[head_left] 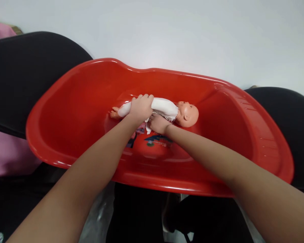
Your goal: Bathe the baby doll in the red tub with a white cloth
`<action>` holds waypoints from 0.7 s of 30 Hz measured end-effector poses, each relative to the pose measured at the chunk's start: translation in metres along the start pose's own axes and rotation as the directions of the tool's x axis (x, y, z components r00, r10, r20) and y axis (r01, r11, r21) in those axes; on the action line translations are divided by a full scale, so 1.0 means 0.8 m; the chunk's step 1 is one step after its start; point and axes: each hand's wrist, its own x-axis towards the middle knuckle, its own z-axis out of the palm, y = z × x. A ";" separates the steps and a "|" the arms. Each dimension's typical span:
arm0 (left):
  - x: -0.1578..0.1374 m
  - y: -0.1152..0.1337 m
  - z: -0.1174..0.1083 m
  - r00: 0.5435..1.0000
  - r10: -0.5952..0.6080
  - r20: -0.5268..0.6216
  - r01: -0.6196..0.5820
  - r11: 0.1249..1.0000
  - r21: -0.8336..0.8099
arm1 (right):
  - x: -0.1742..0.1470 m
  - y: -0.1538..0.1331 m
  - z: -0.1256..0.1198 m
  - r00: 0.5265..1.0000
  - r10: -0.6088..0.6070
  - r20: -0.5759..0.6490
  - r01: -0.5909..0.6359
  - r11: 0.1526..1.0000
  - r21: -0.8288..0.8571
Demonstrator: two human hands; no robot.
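Forearms: both bare, reaching forward from the lower corners into the tub; nearest things in view.
Tub: large red moulded plastic baby bathtub (255,114), glossy, looks dry; a printed picture on its floor, partly hidden under the arms; dark seat-like shapes under and beside it.
Doll: small plastic baby doll in a white cloth suit (167,109), lying lengthwise on the tub floor, bald head to the right, bare feet to the left.
Left hand (141,107): closed over the doll's hips and legs, fingers curled round the far side; gripping.
Right hand (158,123): against the near side of the doll's torso at the white cloth; fingers hidden underneath, so open or pinching cannot be told.
Handling judgement: keep the left grip steady on the lower body; work the cloth gently with the right; let the head rest on the tub floor rather than hang.
Background: pale plain wall; pink fabric at far left.
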 end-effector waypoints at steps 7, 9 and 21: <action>-0.009 0.000 -0.011 0.997 0.034 0.072 -0.034 0.999 0.004 | -0.122 0.037 -0.043 0.934 -0.032 0.356 0.121 0.965 -0.232; -0.011 0.000 -0.010 0.995 0.052 0.080 -0.054 0.998 0.028 | -0.136 0.033 -0.061 0.922 -0.075 0.379 0.175 0.955 -0.238; -0.024 0.000 -0.004 0.994 0.065 0.090 -0.073 0.994 0.086 | -0.162 0.055 -0.104 0.939 -0.061 0.337 0.160 0.947 -0.277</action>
